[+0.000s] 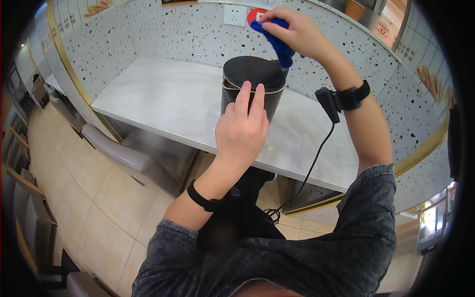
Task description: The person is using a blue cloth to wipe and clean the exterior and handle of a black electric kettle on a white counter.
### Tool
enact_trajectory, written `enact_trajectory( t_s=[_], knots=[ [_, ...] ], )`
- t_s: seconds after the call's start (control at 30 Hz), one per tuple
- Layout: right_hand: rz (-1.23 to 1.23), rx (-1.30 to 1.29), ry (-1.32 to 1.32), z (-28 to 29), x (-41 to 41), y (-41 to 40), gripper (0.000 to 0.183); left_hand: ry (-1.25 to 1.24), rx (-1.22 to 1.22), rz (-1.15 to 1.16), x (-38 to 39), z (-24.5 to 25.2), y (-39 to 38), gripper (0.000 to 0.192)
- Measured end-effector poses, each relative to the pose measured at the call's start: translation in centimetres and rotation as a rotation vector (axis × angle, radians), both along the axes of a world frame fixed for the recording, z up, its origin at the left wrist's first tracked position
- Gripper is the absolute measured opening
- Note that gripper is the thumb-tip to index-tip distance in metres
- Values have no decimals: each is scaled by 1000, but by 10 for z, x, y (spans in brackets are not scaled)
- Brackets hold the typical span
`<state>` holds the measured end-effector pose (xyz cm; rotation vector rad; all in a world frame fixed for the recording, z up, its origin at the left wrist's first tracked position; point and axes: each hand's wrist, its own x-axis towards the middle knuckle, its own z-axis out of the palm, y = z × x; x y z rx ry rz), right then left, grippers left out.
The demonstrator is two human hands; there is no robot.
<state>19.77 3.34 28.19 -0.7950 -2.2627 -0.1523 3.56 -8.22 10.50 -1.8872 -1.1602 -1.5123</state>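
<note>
On the white marbled table stands a black jug-like container with a black lid, which sits a little raised at the left of the rim. My left hand rests against its near side, two fingertips at the edge of the lid. Above and to the right, my right hand grips a bunched blue cloth, whose lower end hangs by the container's back right side. Whether the cloth touches the container I cannot tell.
A speckled wall with a white socket rises behind the table. A black cable runs from a device on my right wrist down to the floor. A padded grey seat stands at the near left, with more chairs beyond.
</note>
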Motion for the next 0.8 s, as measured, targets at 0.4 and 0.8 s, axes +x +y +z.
enact_trajectory(
  t_s=[0.4,0.8],
  knots=[
    [38,-136,-267,-50,-49,13,28,-202,-51,11,-24,-3,4,107],
    [251,-207,-96,-59,-48,5,17,-311,-266,-261,-44,23,19,88]
  ],
)
